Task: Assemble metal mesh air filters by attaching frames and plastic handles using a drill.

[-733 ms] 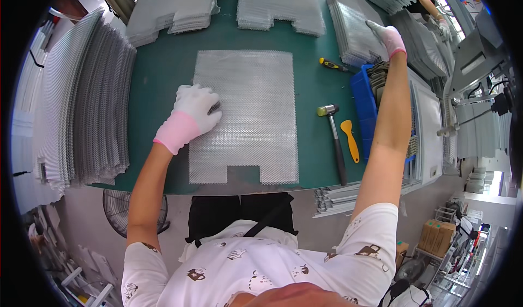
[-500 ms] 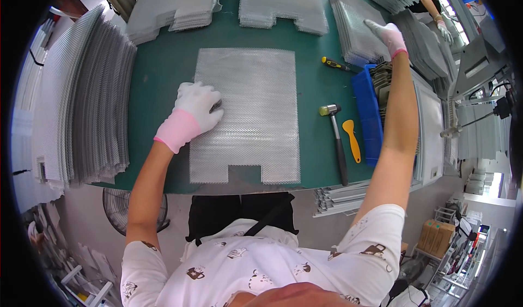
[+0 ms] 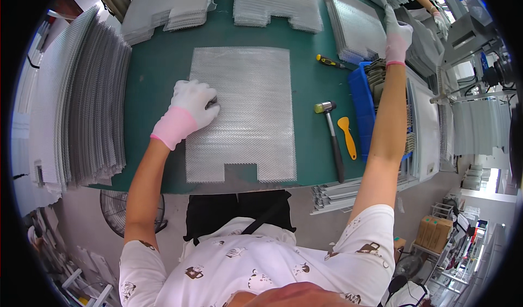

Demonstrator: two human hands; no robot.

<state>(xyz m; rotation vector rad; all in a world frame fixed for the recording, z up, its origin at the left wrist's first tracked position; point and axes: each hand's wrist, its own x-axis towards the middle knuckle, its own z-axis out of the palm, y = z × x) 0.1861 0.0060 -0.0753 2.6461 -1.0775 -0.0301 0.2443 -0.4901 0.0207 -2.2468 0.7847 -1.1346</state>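
A rectangular sheet of silver metal mesh with a notch in its near edge lies flat on the green table. My left hand, in a white glove with a pink cuff, rests with curled fingers on the sheet's left edge. My right hand, gloved the same way, is stretched far out to the right and touches the stack of mesh sheets at the back right; whether it grips a sheet cannot be told.
A hammer, a yellow scraper and a screwdriver lie right of the sheet. A blue bin holds dark parts. Mesh stacks stand at the left and back. Another person's gloved hand works at far right.
My right hand has reached a little farther over the stack at the back right. My left hand stays on the sheet.
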